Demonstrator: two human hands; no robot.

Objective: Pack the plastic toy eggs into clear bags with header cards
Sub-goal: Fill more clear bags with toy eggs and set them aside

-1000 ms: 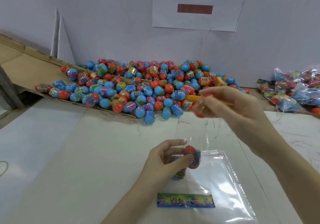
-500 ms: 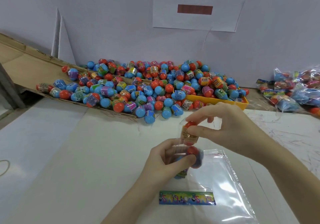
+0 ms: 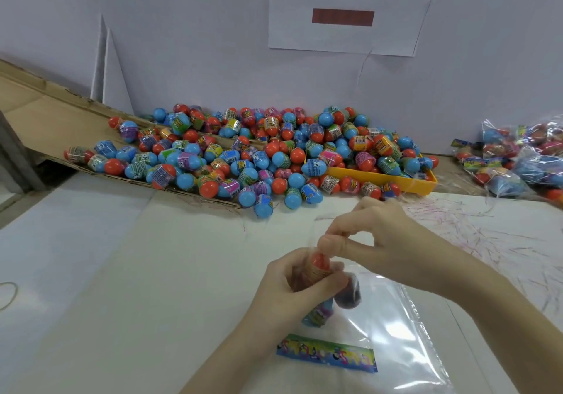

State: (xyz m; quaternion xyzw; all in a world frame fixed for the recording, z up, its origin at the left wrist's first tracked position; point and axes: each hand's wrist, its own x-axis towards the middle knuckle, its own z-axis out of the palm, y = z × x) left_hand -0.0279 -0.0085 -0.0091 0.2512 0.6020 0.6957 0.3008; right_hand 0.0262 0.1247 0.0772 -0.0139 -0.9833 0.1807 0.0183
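orange-topped egg (image 3: 320, 264) gripped by left hand (image 3: 292, 284); right hand (image 3: 380, 241) seemingly pinches bag (image 3: 393, 326).

Pale wall (image 3: 182, 28) with paper sign (image 3: 344, 31) behind white table (image 3: 91, 256)

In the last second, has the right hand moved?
Yes. The right hand came down from the egg pile toward the bag, pushing an egg in.
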